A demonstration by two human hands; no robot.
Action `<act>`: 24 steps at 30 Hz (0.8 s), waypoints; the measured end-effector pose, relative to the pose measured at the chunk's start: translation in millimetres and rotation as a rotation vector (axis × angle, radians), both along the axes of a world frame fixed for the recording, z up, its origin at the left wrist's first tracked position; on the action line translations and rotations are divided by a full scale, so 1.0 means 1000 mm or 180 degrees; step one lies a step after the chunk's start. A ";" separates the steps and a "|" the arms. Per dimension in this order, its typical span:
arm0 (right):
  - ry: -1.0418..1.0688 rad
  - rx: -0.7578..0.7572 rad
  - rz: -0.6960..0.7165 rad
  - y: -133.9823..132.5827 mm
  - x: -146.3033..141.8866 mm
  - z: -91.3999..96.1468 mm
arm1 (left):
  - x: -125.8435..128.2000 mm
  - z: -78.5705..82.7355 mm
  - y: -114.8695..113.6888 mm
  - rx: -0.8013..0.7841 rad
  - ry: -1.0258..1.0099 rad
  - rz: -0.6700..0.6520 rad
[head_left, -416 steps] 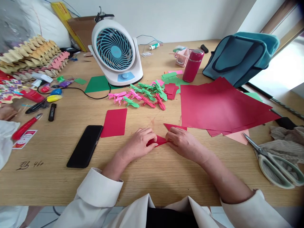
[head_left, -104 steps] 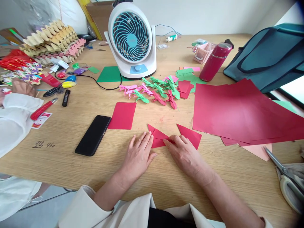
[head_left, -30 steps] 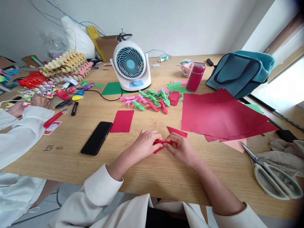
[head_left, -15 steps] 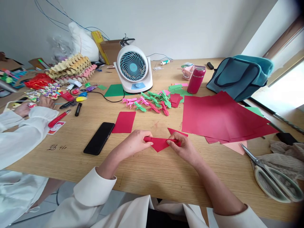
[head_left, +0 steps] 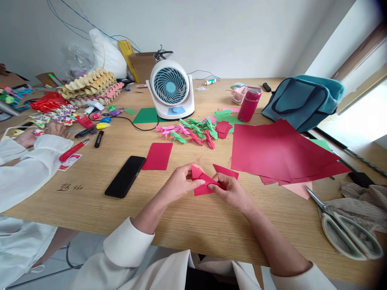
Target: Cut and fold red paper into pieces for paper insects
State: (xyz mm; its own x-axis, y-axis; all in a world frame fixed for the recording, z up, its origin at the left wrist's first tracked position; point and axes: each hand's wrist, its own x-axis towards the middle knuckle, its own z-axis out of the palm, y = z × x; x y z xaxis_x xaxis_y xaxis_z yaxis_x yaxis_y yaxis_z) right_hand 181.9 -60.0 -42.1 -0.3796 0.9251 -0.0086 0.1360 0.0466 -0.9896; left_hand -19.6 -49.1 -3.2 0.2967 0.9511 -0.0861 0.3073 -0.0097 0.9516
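A folded piece of red paper [head_left: 203, 190] is held just over the table between my two hands. My left hand [head_left: 180, 182] pinches its left side, with the thumb across the front and a pointed corner standing up by the fingers. On the right side, my right hand [head_left: 231, 190] closes thumb and fingers on the paper's edge. Another red paper piece [head_left: 226, 171] lies right behind my right hand. Left of my hands, a red paper rectangle [head_left: 158, 156] lies flat near a black phone [head_left: 125, 176].
Several folded green, pink and red paper figures [head_left: 193, 131] lie before a white fan [head_left: 171, 88]. To the right are large red sheets [head_left: 281, 151], scissors [head_left: 338, 223], a red bottle [head_left: 249, 105] and a blue bag [head_left: 302, 100]. A co-worker's hands [head_left: 57, 129] are at far left.
The red paper has turned in my hands: its left end now points up, and the lower flap shows a different shape. My left hand has shifted its hold slightly right.
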 end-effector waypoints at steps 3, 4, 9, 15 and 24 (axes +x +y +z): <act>0.0084 -0.0037 -0.0119 0.000 -0.002 -0.001 | 0.008 -0.010 -0.003 -0.0257 -0.0097 -0.0034; 0.0135 -0.0041 -0.0132 0.000 -0.002 -0.001 | 0.010 -0.011 -0.004 -0.0246 -0.0035 -0.0023; 0.0276 -0.0021 -0.0090 -0.002 -0.007 0.001 | 0.015 -0.011 -0.007 -0.0043 0.0312 0.0017; 0.0253 -0.0057 -0.0108 -0.003 -0.008 -0.001 | 0.015 -0.014 -0.004 0.0093 0.0238 0.0194; 0.0000 -0.0092 -0.0142 0.000 -0.006 -0.004 | 0.002 -0.008 0.003 0.0102 -0.0090 0.0534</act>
